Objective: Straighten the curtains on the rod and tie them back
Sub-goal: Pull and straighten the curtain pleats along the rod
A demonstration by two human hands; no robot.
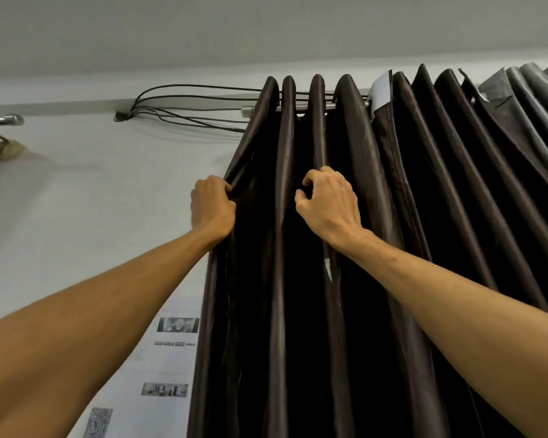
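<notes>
The dark curtain is hung in folds from the rod at 12 o'clock. Its left edge is gripped by the left hand, with fingers curled round the cloth. A fold beside it is held by the right hand, with fingers bent. Bare wall is seen at 9 o'clock of that edge. More folds are bunched at 2 o'clock.

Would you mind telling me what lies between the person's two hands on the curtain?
In the head view, one raised pleat of the dark brown curtain, with shadowed folds either side, hangs between the left hand and the right hand.
</notes>
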